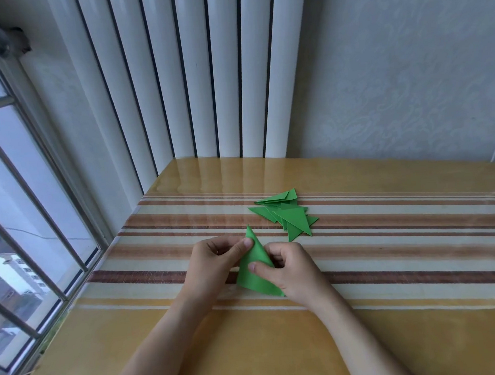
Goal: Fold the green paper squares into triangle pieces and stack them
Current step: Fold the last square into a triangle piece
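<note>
Folding step: left hand (pixel 216 259) and right hand (pixel 288 268) pinch a half-folded green paper piece (pixel 254 271). Next: crease flat, add to stack of folded triangles (pixel 288 216) on the tabletop (pixel 399 323).

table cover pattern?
Striped: brown, cream and tan bands on a yellow-orange glossy table cover. Head view, the only one.

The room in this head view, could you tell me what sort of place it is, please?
Probably a home room: a white column radiator against patterned wallpaper, a barred window overlooking buildings, and a striped table.
</note>
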`<state>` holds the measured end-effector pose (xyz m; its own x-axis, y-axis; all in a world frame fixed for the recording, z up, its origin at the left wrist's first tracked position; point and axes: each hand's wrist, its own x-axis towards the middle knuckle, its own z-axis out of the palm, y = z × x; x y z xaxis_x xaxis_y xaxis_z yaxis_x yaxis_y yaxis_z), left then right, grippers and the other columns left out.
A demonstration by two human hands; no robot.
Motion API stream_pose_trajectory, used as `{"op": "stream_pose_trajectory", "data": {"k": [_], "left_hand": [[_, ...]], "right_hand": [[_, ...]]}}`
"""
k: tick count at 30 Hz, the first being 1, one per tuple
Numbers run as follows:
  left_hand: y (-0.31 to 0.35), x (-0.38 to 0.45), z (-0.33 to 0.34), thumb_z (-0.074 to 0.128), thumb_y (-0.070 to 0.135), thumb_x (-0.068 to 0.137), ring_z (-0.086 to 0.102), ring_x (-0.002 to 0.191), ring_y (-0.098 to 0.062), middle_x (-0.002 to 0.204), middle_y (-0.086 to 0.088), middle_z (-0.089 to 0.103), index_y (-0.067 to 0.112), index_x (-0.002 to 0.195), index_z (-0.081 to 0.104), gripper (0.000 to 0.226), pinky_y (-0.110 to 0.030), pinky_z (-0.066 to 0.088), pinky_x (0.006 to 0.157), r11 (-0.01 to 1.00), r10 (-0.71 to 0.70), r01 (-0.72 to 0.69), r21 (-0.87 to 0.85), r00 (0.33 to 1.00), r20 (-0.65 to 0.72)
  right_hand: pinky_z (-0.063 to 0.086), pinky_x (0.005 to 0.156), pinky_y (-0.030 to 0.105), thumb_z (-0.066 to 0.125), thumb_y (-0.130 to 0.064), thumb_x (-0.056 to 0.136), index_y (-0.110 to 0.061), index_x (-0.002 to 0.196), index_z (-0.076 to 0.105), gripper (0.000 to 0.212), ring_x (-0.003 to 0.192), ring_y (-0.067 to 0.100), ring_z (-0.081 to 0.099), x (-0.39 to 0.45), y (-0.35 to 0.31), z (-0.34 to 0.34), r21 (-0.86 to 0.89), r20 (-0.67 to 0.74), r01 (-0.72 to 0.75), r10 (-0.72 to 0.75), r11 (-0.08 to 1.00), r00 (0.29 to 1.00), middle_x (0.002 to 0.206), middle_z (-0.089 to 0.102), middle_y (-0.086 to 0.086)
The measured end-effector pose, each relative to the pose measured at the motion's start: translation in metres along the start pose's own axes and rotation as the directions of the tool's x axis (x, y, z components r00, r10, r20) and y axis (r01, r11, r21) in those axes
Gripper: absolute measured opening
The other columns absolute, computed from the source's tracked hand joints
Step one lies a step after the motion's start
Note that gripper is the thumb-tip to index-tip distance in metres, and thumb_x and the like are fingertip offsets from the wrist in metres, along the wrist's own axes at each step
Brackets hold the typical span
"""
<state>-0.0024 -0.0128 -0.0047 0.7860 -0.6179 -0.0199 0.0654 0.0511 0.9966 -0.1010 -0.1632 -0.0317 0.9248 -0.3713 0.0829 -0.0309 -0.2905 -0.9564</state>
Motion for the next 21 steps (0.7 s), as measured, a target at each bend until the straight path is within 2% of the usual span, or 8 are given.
{"op": "stream_pose_trajectory", "data": {"k": [2,5,7,10,13,15,17,21], "left_hand": [[0.0019,0.0001,-0.0004,0.078,0.029,0.085,0.077,0.094,-0.035,0.094,-0.018,0.079,0.004,0.095,0.081,0.027,-0.050,0.064,0.081,1.000,-0.004,0.003,-0.022,1.000,-0.020],[0.0044,-0.0010,0.0001,0.079,0.026,0.087,0.077,0.095,-0.036,0.095,-0.021,0.079,0.003,0.095,0.079,0.024,-0.053,0.064,0.075,0.998,-0.027,0.026,-0.056,0.999,-0.030],[0.0048,-0.0017,0.0000,0.079,0.025,0.087,0.077,0.093,-0.035,0.095,-0.021,0.078,0.003,0.095,0.079,0.024,-0.050,0.064,0.071,0.997,-0.034,0.031,-0.070,0.999,-0.040],[0.0050,-0.0026,0.0004,0.081,0.026,0.085,0.077,0.089,-0.033,0.092,-0.020,0.078,0.003,0.093,0.079,0.025,-0.046,0.063,0.067,0.997,-0.023,0.019,-0.071,0.998,-0.055],[0.0059,-0.0028,0.0021,0.082,0.027,0.082,0.076,0.078,-0.025,0.084,-0.014,0.078,0.004,0.089,0.079,0.024,-0.041,0.061,0.064,0.995,-0.032,0.025,-0.099,0.997,-0.068],[0.0061,-0.0014,0.0012,0.083,0.026,0.080,0.073,0.075,-0.019,0.078,-0.008,0.075,0.006,0.087,0.079,0.022,-0.041,0.060,0.071,0.990,-0.032,0.020,-0.139,0.996,-0.085],[0.0050,0.0011,-0.0011,0.083,0.025,0.079,0.069,0.078,-0.021,0.079,-0.008,0.074,0.006,0.086,0.079,0.021,-0.042,0.059,0.081,0.982,-0.024,0.006,-0.187,0.995,-0.094],[0.0055,0.0003,-0.0005,0.083,0.024,0.081,0.064,0.068,-0.013,0.074,-0.003,0.070,0.007,0.083,0.078,0.018,-0.033,0.054,0.072,0.985,-0.008,-0.009,-0.171,0.995,-0.097]], "right_hand": [[0.059,0.078,0.052,0.078,-0.036,0.086,-0.021,0.099,0.080,0.020,0.089,0.033,0.075,-0.0004,-0.0001,0.0019,-0.016,0.039,0.003,-0.002,1.000,0.999,0.092,0.079,0.006],[0.056,0.072,0.044,0.078,-0.030,0.089,-0.018,0.098,0.080,0.015,0.079,0.022,0.072,-0.0007,-0.0014,0.0023,-0.036,0.065,0.011,-0.008,0.999,0.998,0.089,0.079,0.006],[0.055,0.071,0.038,0.078,-0.025,0.091,-0.017,0.096,0.080,0.009,0.077,0.014,0.070,-0.0016,-0.0039,0.0015,-0.036,0.075,0.007,-0.004,0.999,0.997,0.088,0.079,0.003],[0.055,0.071,0.037,0.078,-0.023,0.093,-0.018,0.095,0.080,0.006,0.078,0.012,0.071,-0.0022,-0.0055,0.0013,-0.033,0.092,0.006,-0.003,0.999,0.996,0.086,0.079,-0.001],[0.056,0.071,0.039,0.078,-0.028,0.091,-0.017,0.095,0.080,0.011,0.077,0.014,0.071,-0.0016,-0.0057,0.0018,-0.036,0.094,0.009,-0.006,0.999,0.996,0.087,0.079,0.002],[0.054,0.068,0.043,0.078,-0.035,0.088,-0.016,0.094,0.079,0.020,0.075,0.015,0.068,-0.0014,-0.0047,0.0029,-0.066,0.101,0.024,-0.017,0.998,0.995,0.086,0.077,0.007],[0.054,0.067,0.044,0.076,-0.042,0.086,-0.015,0.094,0.078,0.028,0.075,0.016,0.066,-0.0017,-0.0038,0.0042,-0.086,0.105,0.036,-0.027,0.996,0.994,0.086,0.076,0.009],[0.046,0.065,0.036,0.076,-0.043,0.085,-0.014,0.090,0.076,0.030,0.071,0.013,0.060,-0.0021,-0.0020,0.0044,-0.086,0.110,0.044,-0.035,0.995,0.993,0.079,0.072,0.008]]}}
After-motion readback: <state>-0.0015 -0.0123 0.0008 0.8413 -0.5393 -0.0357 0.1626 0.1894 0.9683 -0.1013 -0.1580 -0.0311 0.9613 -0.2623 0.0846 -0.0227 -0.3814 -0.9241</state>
